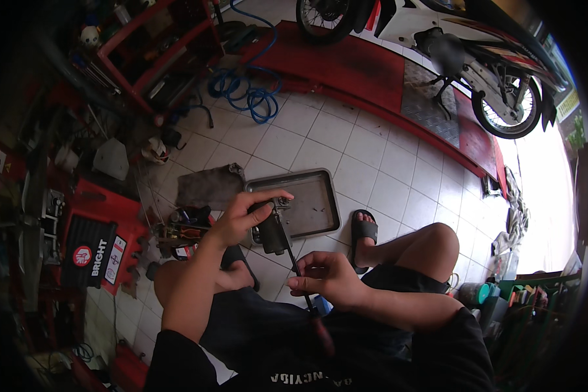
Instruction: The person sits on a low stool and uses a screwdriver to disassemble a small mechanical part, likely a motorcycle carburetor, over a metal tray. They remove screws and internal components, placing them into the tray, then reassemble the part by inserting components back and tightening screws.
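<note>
My left hand point(240, 221) grips a dark cylindrical metal part point(272, 236) near its upper end, where a small bright metal fitting shows. My right hand point(330, 281) has its thumb and fingers closed round the thin shaft of a long screwdriver point(290, 255). The shaft slants up along the cylinder toward its metal end; whether the tip sits in a screw, I cannot tell. The dark reddish handle hangs below my right hand, over my lap. Beyond both hands, a shallow grey metal tray point(336, 202) lies on the tiles.
A dark grey cloth point(209, 187) lies left of the tray, with several loose tools point(191, 225) nearer me. Red cases point(127, 245) stand at the left. Blue hose point(251, 95) coils near a red lift platform point(346, 65) bearing a motorcycle point(496, 72).
</note>
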Tool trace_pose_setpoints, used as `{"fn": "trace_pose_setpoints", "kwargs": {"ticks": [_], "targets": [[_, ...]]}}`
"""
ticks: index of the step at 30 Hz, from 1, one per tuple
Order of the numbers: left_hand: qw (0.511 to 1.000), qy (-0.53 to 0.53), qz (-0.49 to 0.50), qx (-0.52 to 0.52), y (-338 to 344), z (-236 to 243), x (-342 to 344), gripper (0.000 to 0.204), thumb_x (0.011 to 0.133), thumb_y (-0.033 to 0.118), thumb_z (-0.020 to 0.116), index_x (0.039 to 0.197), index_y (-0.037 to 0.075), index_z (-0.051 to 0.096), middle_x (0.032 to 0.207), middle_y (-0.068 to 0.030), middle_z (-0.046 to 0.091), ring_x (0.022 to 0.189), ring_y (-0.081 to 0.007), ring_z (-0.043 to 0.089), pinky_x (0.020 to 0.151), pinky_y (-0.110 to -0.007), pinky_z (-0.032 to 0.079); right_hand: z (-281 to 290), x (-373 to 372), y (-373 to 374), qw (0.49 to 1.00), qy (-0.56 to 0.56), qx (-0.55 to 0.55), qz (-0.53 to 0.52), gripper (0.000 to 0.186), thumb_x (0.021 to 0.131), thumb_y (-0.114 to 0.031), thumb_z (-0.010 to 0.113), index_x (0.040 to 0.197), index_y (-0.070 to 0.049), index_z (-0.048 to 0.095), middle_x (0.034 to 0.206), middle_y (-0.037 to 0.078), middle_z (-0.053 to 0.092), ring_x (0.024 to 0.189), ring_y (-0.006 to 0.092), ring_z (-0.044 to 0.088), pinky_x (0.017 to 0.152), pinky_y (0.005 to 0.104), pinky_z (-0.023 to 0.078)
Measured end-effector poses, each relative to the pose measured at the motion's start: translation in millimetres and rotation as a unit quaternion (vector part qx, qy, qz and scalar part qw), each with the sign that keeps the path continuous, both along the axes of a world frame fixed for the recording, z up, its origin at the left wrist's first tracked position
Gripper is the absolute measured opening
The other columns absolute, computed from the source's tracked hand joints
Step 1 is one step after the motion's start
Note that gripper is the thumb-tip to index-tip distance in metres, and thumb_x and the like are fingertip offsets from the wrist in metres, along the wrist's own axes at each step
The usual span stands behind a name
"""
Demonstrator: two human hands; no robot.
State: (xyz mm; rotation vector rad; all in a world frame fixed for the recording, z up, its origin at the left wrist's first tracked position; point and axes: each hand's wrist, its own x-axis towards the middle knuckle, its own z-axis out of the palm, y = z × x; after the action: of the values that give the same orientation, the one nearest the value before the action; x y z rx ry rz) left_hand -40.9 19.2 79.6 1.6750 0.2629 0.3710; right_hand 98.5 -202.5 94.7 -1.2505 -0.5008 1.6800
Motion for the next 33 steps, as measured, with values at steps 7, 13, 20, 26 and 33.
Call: {"fn": "trace_pose_setpoints", "kwargs": {"ticks": [7, 13, 20, 26, 33], "targets": [[1.000, -0.001, -0.001, 0.007, -4, 0, 7, 0.050, 0.100, 0.042, 0.057, 0.127, 0.001, 0.066, 0.117, -0.0137, 0.071, 0.113, -0.0191, 0.062, 0.102, -0.033, 0.043, 5, 6, -6, 0.996, -0.087, 0.024, -0.009, 0.028, 0.094, -0.004, 0.071, 0.115, 0.013, 0.062, 0.095, 0.015, 0.073, 0.087, 0.0201, 0.073, 0.078, 0.0307, 0.060], [0.999, -0.027, 0.016, 0.029, -6, -4, 15, 0.049, 0.100, 0.041, 0.058, 0.126, 0.001, 0.066, 0.103, -0.0103, 0.071, 0.100, -0.0154, 0.061, 0.095, -0.031, 0.045, -9, -1, -12, 0.992, 0.091, 0.005, -0.082, 0.032, 0.102, -0.001, 0.056, 0.129, 0.015, 0.050, 0.104, 0.021, 0.069, 0.097, 0.0299, 0.073, 0.089, 0.0366, 0.060], [1.000, 0.004, -0.012, 0.002, 1, 0, 10, 0.046, 0.099, 0.039, 0.059, 0.126, 0.002, 0.067, 0.108, -0.0124, 0.073, 0.103, -0.0175, 0.064, 0.096, -0.033, 0.046, -1, -11, -8, 0.987, 0.138, -0.017, -0.081, 0.029, 0.101, -0.004, 0.058, 0.127, 0.008, 0.051, 0.104, 0.017, 0.068, 0.100, 0.0294, 0.071, 0.089, 0.0374, 0.059], [0.997, -0.032, -0.010, 0.064, -8, 2, 12, 0.044, 0.099, 0.036, 0.059, 0.127, 0.003, 0.066, 0.117, -0.0151, 0.072, 0.112, -0.0219, 0.065, 0.100, -0.035, 0.046, 5, -2, -13, 0.986, -0.151, 0.064, 0.015, 0.032, 0.090, -0.014, 0.079, 0.108, 0.008, 0.066, 0.090, 0.010, 0.071, 0.089, 0.0145, 0.070, 0.079, 0.0281, 0.057], [0.997, -0.016, -0.021, 0.066, -8, 1, 16, 0.045, 0.098, 0.037, 0.059, 0.127, 0.002, 0.066, 0.119, -0.0156, 0.071, 0.114, -0.0242, 0.065, 0.101, -0.035, 0.045, 3, 2, -16, 0.992, -0.121, 0.035, 0.005, 0.030, 0.091, -0.011, 0.076, 0.109, 0.011, 0.067, 0.091, 0.012, 0.074, 0.084, 0.0148, 0.072, 0.077, 0.0289, 0.059]]}}
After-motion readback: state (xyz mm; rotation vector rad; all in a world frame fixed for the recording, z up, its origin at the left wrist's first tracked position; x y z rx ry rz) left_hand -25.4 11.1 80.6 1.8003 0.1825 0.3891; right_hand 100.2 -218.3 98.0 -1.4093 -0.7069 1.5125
